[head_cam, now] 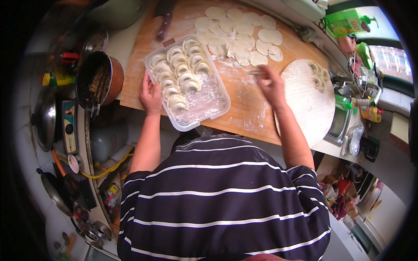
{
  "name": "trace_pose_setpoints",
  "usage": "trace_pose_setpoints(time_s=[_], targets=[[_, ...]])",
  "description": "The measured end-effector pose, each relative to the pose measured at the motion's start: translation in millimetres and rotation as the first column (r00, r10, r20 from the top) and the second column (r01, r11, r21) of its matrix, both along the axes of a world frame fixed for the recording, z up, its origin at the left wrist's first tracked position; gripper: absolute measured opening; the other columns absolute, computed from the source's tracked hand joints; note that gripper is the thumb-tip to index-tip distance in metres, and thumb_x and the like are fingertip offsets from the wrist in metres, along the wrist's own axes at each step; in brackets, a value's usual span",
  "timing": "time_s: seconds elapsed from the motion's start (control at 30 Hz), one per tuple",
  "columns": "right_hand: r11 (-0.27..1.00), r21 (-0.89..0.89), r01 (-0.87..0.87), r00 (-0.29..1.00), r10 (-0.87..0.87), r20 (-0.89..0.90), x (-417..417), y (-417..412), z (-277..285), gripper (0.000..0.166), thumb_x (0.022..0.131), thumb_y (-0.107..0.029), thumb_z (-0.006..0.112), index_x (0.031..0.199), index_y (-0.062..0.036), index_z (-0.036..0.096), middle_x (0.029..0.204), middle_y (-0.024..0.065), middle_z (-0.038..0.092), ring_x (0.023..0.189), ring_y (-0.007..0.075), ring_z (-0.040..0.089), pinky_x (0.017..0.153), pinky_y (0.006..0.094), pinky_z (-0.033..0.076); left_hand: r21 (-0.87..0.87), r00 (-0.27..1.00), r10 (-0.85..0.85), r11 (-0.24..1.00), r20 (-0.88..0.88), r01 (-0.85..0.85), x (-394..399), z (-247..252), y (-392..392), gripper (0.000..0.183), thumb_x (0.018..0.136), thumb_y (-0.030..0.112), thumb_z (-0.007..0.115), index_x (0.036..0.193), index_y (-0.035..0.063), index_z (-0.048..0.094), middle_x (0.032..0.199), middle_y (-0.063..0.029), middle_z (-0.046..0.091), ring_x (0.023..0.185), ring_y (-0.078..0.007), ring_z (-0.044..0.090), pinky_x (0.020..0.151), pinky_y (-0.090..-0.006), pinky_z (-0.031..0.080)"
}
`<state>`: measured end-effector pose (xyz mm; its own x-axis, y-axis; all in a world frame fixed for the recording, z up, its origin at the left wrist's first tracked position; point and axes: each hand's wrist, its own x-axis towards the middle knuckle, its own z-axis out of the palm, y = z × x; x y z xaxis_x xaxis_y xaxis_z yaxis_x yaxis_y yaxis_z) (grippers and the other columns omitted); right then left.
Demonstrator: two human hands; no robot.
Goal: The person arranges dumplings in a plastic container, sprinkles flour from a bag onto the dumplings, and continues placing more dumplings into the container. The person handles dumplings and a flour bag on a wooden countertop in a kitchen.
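Note:
My left hand [151, 94] grips the left side of a clear plastic tray [212, 104], thumb over the rim. Rows of folded dumplings [178, 67] fill its far and left parts, and its floured floor shows at the near right. Over the wooden board [241, 114], right of the tray, my right hand [271, 86] is blurred. Pinched at its fingertips is a small pale piece that looks like a dumpling [254, 72]. Flat round dough wrappers [236, 32] lie overlapping at the board's far side. Several more dumplings [320, 76] sit on a round ribbed mat [303, 107] at the right.
A cleaver with a dark handle [164, 26] lies at the board's far left. Left of the board stands a pot of filling [101, 81] with chopsticks inside. A sink [339, 127] is beyond the mat, with a green soap bottle [346, 24] by the window.

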<state>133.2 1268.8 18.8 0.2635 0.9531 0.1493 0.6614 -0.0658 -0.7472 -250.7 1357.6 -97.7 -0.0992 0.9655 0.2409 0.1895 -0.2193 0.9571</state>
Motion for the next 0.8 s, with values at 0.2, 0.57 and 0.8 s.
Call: trace_pose_setpoints(time_s=[0.2,0.57,0.8], targets=[[0.840,-0.054,-0.540,0.730,0.499,0.467,-97.6,38.5,5.0,0.013,0.078,-0.011,0.058,0.091,-0.0111,0.058,0.087,0.0063,0.062,0.086,0.0258,0.061,0.078,0.0383,0.045,-0.075,0.996,0.001,0.997,0.089,0.006,3.9,11.8,-8.2,0.055,0.083,-0.003,0.057,0.137,-0.0038,0.047,0.127,-0.0183,0.059,0.113,-0.0246,0.062,0.094,-0.0346,0.051],[0.789,-0.147,-0.596,0.601,0.561,0.570,-108.3,42.0,-2.4,0.012,0.084,-0.013,0.055,0.095,-0.0102,0.059,0.086,0.0042,0.062,0.086,0.0249,0.058,0.086,0.0388,0.041,-0.086,0.964,0.060,0.996,0.258,-0.039,4.4,22.1,-17.4,0.061,0.083,-0.010,0.054,0.142,-0.0058,0.039,0.137,-0.0235,0.050,0.122,-0.0279,0.055,0.100,-0.0367,0.048],[0.798,-0.084,-0.597,0.635,0.534,0.558,-111.3,43.8,-5.4,0.011,0.082,-0.014,0.059,0.093,-0.0102,0.058,0.083,0.0041,0.061,0.086,0.0251,0.057,0.087,0.0391,0.041,-0.096,0.947,0.122,0.991,0.298,-0.097,6.3,25.9,-19.8,0.060,0.084,-0.010,0.054,0.142,-0.0044,0.039,0.137,-0.0227,0.051,0.123,-0.0280,0.055,0.100,-0.0360,0.048]])
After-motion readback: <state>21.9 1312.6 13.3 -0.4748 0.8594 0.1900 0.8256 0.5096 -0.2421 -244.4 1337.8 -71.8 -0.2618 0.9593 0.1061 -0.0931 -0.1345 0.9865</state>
